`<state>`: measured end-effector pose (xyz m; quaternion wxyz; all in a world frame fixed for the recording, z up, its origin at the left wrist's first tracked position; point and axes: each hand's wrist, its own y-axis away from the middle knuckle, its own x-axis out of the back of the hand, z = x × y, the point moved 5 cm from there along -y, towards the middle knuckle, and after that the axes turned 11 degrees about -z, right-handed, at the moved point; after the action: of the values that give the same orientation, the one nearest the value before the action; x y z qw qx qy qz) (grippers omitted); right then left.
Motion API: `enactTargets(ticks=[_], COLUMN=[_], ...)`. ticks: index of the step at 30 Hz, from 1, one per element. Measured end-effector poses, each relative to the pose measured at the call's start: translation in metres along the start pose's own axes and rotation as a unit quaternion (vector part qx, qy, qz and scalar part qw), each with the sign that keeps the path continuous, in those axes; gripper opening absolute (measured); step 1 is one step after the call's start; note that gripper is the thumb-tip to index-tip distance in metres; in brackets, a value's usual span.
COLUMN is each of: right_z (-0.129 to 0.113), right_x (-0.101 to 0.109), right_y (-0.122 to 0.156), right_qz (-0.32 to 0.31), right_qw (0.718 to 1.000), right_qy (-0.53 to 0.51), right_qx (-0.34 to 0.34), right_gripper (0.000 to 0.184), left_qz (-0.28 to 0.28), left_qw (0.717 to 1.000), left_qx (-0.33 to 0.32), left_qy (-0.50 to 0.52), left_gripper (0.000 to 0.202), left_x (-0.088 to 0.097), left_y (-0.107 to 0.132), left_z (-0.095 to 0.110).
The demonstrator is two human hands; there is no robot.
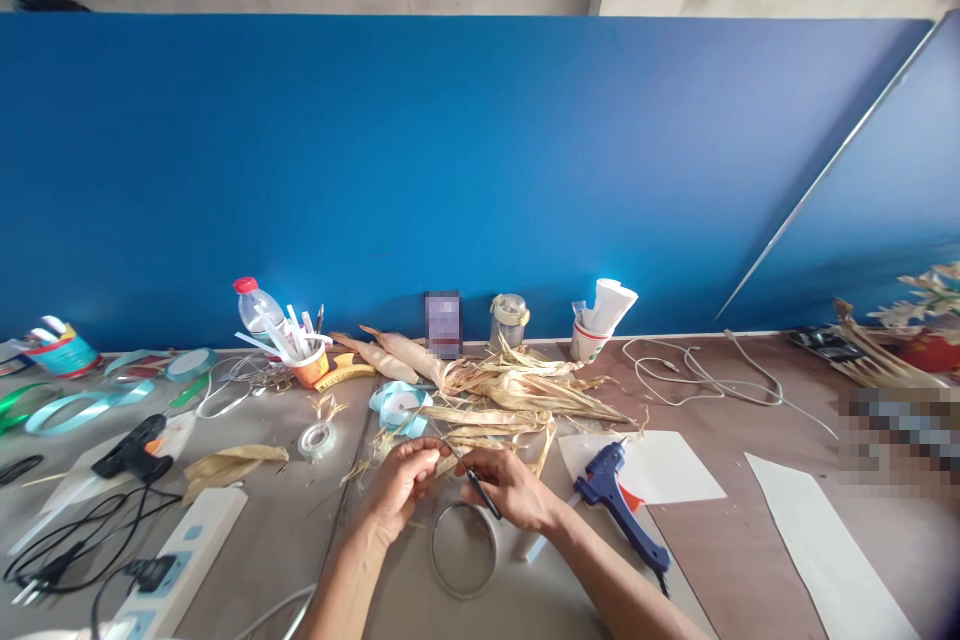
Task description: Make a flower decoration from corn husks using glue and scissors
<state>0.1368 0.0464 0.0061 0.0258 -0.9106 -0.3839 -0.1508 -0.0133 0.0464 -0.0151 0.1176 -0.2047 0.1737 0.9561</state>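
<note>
My right hand (516, 492) grips scissors (486, 496) with black handles, the blades pointing up and left. Close beside it, my left hand (399, 492) is closed in a pinch near the blade tips. What it holds is too small to make out. Just below both hands lies a thin grey ring (463, 592), possibly coiled wire. Dried corn husks (517, 398) are heaped right behind the hands. A roll of light blue ribbon (401, 404) sits at the left end of that heap.
A blue glue gun (619, 500) rests partly on white paper (686, 468) to the right. At left are a black glue gun (136, 455), a power strip (180, 560) and a tape roll (317, 441). Cups, a bottle (259, 308) and a jar (509, 320) line the blue partition (420, 160).
</note>
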Motion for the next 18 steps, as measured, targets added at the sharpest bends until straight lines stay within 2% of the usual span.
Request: enactTargets(ticks=[7, 18], right_z=[0.0024, -0.0019], right_x=[-0.0002, 0.0030], right_y=[-0.0004, 0.0017], right_qz=[-0.007, 0.003], right_qw=[1.000, 1.000], right_qy=[-0.023, 0.020], right_qx=[0.005, -0.001], right_gripper=[0.021, 0.012], left_qz=[0.011, 0.004], left_qw=[1.000, 1.000], left_qx=[0.003, -0.001], left_qy=[0.005, 0.003], left_gripper=[0.021, 0.022], left_x=[-0.0006, 0.0020], left_y=[0.0014, -0.0012], left_z=[0.0015, -0.0006])
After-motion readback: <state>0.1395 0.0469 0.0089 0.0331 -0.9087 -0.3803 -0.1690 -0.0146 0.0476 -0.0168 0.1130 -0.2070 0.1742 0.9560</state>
